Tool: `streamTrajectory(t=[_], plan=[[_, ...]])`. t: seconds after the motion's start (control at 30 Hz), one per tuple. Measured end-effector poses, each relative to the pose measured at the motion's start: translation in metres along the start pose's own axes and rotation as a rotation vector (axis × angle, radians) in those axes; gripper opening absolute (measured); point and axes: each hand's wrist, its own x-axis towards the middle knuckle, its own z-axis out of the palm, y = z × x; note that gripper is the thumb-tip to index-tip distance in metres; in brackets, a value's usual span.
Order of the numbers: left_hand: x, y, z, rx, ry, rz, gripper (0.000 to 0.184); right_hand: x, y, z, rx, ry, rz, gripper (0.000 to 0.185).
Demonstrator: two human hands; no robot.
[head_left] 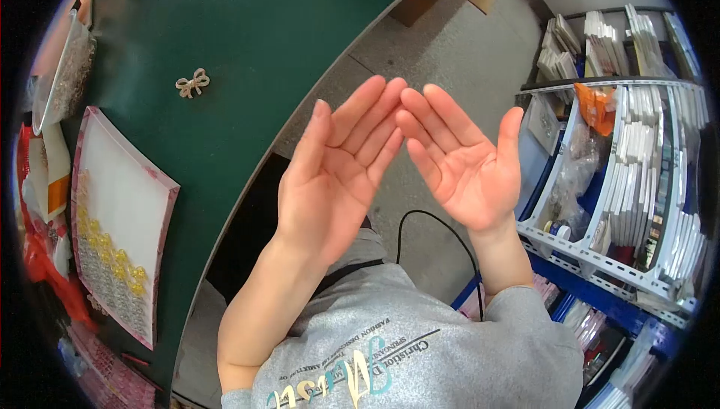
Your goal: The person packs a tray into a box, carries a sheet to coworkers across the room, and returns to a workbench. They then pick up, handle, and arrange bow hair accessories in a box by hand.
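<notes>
My left hand (330, 161) is held palm up in front of my body, past the table's edge, with its fingers stretched out and nothing on it. Palm up beside it is my right hand (472, 173), also bare, with its thumb spread outward. The fingertips of the two hands come close together or touch in the middle. On the dark green table (225, 26), to the left of my hands, lies a small light-coloured bow-shaped piece (193, 83).
On the table's left, a white tray (127, 158) with a pinkish rim holds rows of yellow and clear small pieces. Behind it are a clear bag (71, 71) and red plastic (56, 274). Shelves (592, 248) packed with white packets stand at right. A black cable (420, 212) hangs nearby.
</notes>
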Motion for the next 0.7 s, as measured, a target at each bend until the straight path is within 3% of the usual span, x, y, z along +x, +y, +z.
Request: streamTrajectory(t=[0.27,0.37,0.4,0.53,0.63,0.7], plan=[[-0.008,0.006,-0.004,-0.135,-0.021,-0.018,0.048,0.000,0.008,0.009,-0.071,-0.002,0.001,0.093],[-0.013,0.007,-0.003,0.053,0.098,0.059,0.044,0.004,0.012,0.015,-0.226,-0.067,0.005,0.093],[-0.021,0.008,-0.002,0.194,0.229,0.045,0.031,0.006,0.012,0.013,-0.326,-0.137,0.002,0.093],[-0.052,0.019,-0.012,0.427,0.252,-0.067,0.011,0.010,0.016,0.016,-0.709,-0.262,-0.033,0.092],[-0.084,0.038,-0.010,0.536,0.247,-0.132,0.025,0.016,0.022,0.021,-0.838,-0.273,-0.039,0.092],[-0.109,0.043,-0.023,0.392,0.168,-0.065,0.031,0.022,0.026,0.027,-0.917,-0.259,-0.029,0.088]])
